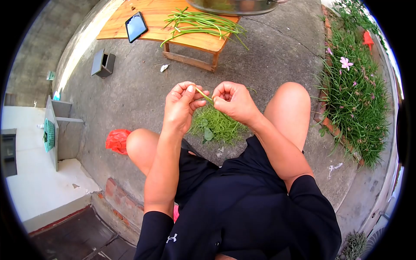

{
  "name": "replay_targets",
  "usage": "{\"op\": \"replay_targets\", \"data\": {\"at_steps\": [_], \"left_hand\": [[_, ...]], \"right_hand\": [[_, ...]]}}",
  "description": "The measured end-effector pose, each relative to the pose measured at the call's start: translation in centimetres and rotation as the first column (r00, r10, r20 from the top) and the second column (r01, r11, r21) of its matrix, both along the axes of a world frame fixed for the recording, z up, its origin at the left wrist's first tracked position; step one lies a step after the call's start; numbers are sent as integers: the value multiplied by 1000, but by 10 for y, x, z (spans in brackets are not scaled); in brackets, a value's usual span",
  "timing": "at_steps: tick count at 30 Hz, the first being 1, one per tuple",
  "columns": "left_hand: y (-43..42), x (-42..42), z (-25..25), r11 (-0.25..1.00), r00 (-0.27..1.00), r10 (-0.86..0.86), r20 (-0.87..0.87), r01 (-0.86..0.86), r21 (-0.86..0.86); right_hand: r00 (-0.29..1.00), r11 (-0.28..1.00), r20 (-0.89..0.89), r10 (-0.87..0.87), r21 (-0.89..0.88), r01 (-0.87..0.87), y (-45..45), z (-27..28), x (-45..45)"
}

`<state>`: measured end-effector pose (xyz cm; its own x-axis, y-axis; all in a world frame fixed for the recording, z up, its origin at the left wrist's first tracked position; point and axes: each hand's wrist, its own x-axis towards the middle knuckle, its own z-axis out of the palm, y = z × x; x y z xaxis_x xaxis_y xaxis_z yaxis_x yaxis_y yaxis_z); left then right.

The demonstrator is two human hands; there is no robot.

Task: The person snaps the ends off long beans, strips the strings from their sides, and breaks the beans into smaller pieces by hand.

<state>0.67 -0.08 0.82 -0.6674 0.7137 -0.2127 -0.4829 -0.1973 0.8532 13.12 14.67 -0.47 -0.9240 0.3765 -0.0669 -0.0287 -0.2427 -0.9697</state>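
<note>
A thin green stalk (203,95) stretches between my two hands in the middle of the head view. My left hand (183,104) pinches its upper end between thumb and fingertips. Closed around the other end is my right hand (236,103), with thumb against bent fingers. Below them, on the concrete between my knees, lies a heap of fine green strips (223,128) with a broad leaf (208,134) on it. Longer green stalks (201,24) are piled on the wooden table ahead, some hanging over its right edge.
The low wooden table (117,26) also bears a tablet-like device (136,27) and a large metal pan (234,6). A grey box (103,64) stands on the ground at left. A red plastic bag (117,141) lies beside my left knee. A brick-edged flower bed (355,104) runs along the right.
</note>
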Motion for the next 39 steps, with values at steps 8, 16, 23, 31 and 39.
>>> {"op": "replay_targets", "data": {"at_steps": [8, 16, 23, 31, 39], "left_hand": [[-7, -14, 2, 997, 997, 75, 28, -76, 28], [-17, -32, 2, 989, 989, 139, 42, -141, 43], [-23, -42, 3, 979, 981, 190, 46, -193, 69], [-32, -55, 3, 957, 960, 278, 37, -280, 71], [-37, -62, 5, 939, 941, 334, 46, -337, 71]], "right_hand": [[989, 986, -19, 144, 85, -142, -3, 4, 6], [954, 941, -44, 298, 184, -285, 0, 14, 13], [889, 839, -36, 456, 350, -416, 6, 19, 18], [753, 649, 132, 644, 427, -630, 2, 20, 23], [688, 422, 382, 617, 578, -699, -6, -3, 23]]}}
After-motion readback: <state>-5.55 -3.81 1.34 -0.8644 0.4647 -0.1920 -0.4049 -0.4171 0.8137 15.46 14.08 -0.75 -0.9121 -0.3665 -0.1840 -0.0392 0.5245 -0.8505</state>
